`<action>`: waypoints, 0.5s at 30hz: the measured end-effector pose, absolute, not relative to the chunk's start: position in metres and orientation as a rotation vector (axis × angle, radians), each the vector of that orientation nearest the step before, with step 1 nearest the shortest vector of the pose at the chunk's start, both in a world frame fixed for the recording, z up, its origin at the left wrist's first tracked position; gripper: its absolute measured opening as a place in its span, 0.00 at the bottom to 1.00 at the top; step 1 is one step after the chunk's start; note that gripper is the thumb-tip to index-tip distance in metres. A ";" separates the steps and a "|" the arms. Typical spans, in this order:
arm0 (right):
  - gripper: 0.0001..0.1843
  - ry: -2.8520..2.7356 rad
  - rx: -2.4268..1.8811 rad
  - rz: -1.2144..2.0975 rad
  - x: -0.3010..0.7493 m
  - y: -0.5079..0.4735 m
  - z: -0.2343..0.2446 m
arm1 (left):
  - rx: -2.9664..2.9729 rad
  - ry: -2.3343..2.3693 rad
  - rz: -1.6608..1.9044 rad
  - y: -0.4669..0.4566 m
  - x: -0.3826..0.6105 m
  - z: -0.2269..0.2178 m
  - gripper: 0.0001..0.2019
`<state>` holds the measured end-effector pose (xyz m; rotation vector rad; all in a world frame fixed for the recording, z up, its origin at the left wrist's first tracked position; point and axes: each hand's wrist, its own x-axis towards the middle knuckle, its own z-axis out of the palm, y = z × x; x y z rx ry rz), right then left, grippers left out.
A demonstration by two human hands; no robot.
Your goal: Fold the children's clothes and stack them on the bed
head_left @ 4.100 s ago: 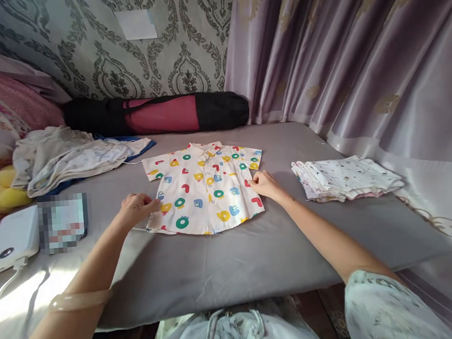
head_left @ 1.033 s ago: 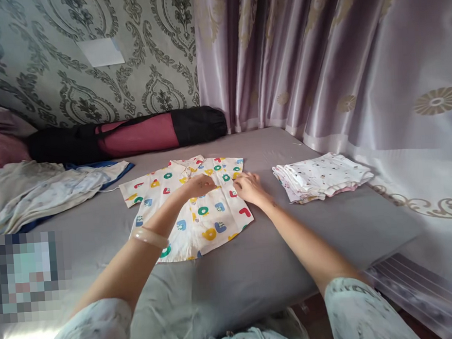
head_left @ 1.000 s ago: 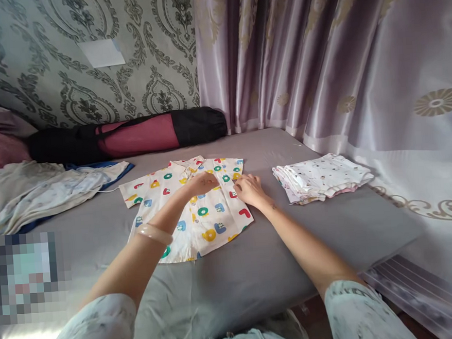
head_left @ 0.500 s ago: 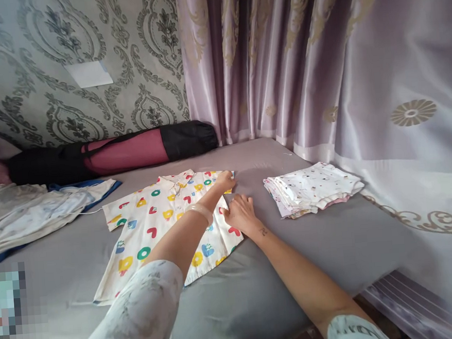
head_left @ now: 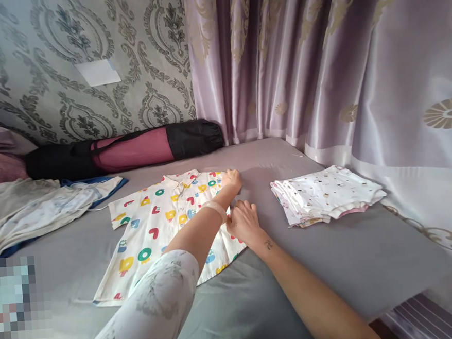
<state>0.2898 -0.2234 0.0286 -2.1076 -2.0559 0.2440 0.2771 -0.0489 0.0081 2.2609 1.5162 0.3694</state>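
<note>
On the grey bed (head_left: 344,254), a small printed shirt (head_left: 156,226) is lying spread out in front of us, its collar pointing toward the long black and red bag (head_left: 132,151) by the wall (head_left: 131,93). We are stretching our left arm over the shirt, a pale bracelet (head_left: 214,209) circling the wrist, and our left hand (head_left: 231,181) is resting at the right-hand sleeve. Its fingers are curling, though we cannot tell whether they are pinching cloth. Just nearer us, our right hand (head_left: 245,219) is touching the shirt's right edge, its fingers bending too; their grip we cannot tell. Further right, folded clothes (head_left: 326,196) are lying stacked; to the left, loose clothes (head_left: 39,211) are lying heaped.
</note>
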 end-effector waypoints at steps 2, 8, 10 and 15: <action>0.15 -2.059 -2.097 0.250 0.290 -0.224 0.027 | 2.169 1.575 0.431 -0.047 0.278 0.008 0.15; 0.16 -2.073 -2.066 0.253 0.288 -0.225 0.028 | 1.771 1.639 0.640 -0.029 0.257 0.016 0.07; 0.15 -2.082 -2.064 0.272 0.287 -0.225 0.028 | 1.618 1.596 0.721 -0.024 0.244 0.021 0.03; 0.13 -2.103 -2.034 0.306 0.283 -0.228 0.031 | 1.269 1.420 0.915 -0.021 0.207 0.035 0.05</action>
